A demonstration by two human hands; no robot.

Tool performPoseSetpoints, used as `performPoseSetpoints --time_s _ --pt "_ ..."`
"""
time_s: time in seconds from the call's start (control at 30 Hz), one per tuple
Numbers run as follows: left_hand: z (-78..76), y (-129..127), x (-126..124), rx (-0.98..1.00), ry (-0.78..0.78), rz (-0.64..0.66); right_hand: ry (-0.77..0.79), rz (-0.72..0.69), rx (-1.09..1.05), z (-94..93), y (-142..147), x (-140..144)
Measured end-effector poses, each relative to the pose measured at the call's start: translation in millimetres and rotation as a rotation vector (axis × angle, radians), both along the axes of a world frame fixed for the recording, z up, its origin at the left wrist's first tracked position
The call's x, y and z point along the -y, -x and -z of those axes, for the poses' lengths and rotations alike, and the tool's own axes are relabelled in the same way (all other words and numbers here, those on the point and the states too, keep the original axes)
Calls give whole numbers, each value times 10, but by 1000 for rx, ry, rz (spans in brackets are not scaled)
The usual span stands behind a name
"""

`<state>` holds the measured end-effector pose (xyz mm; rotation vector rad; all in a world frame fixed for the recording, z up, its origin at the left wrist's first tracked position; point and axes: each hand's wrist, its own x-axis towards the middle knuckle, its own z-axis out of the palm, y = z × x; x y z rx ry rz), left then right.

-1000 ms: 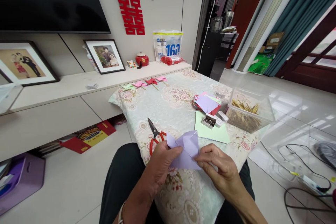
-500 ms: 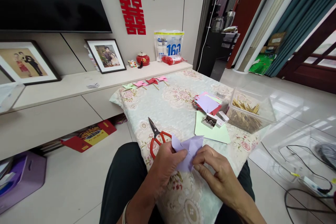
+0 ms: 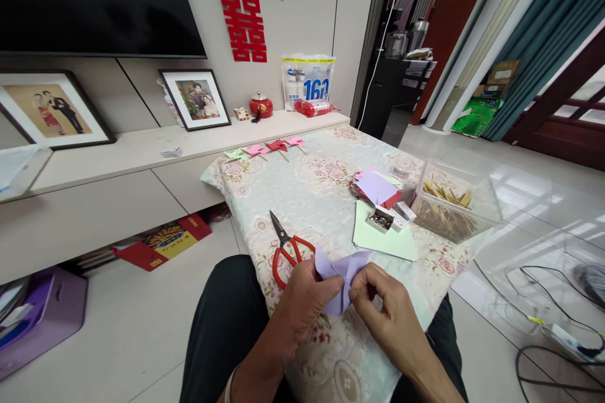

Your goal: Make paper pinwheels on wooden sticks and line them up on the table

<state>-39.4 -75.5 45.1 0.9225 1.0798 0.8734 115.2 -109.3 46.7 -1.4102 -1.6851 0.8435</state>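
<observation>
A sheet of purple paper (image 3: 336, 307), folded into a pinwheel shape, is held above the near part of the table. My left hand (image 3: 307, 293) grips it from the left, thumb pressed over the folds near its middle. On the right side, my right hand (image 3: 382, 305) pinches the paper's edge between thumb and fingers; whether something small is in that pinch cannot be made out. Scissors (image 3: 285, 245) with red handles lie just beyond my left hand, blades pointing away. Finished-looking pinwheels on sticks, among them a red pinwheel (image 3: 276, 146), lie along the far edge.
Light green sheets (image 3: 385, 243) lie to the right, with a small box of metal pins (image 3: 380, 220) on top. Behind them is a stack of coloured paper squares (image 3: 377, 186). A clear plastic bin (image 3: 456, 214) of thin sticks stands at the table's right edge. The tablecloth (image 3: 278, 182) is floral.
My right hand's fingers have closed in to a tighter pinch at the paper's right edge. The left hand still holds the paper, its folds bent in further. The view has shifted slightly.
</observation>
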Motion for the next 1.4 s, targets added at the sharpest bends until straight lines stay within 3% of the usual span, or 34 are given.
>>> performPoseSetpoints --time_s 0.47,0.7,1.4 --pt "6 -32 0 -17 1 -48 -5 79 91 56 37 -36" --pt "38 -21 -14 -7 10 -10 -16 105 119 79 46 -39" --pt "-1 -33 4 -116 3 -31 5 74 139 13 61 -38"
